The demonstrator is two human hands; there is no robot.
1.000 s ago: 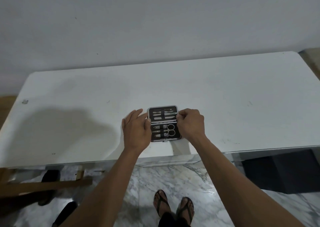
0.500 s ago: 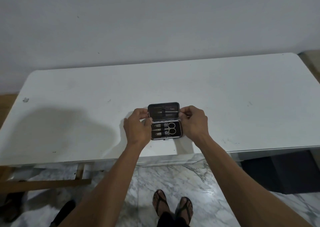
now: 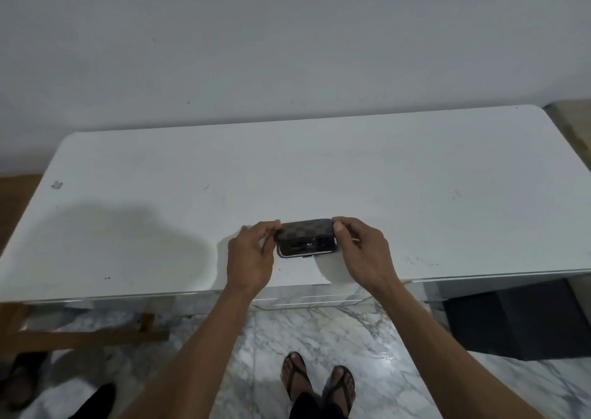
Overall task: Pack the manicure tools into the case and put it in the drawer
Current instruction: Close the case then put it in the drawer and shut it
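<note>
The manicure case (image 3: pixel 305 229) lies near the front edge of the white table (image 3: pixel 415 194), its brown checkered lid folded down almost onto the base. A narrow gap at the front still shows metal tools inside. My left hand (image 3: pixel 252 255) pinches the lid's left end with thumb and fingers. My right hand (image 3: pixel 361 249) pinches the lid's right end the same way. The drawer front (image 3: pixel 307 300) shows as a pale strip under the table edge, between my forearms.
A white wall stands behind the table. Below are a marble floor, my feet in sandals (image 3: pixel 319 383), a wooden frame (image 3: pixel 80 335) at the left and a dark box (image 3: pixel 518 319) at the right under the table.
The case lay fully open, then half raised. Both hands have swung the lid forward and down, so it now nearly covers the base and hides most tools.
</note>
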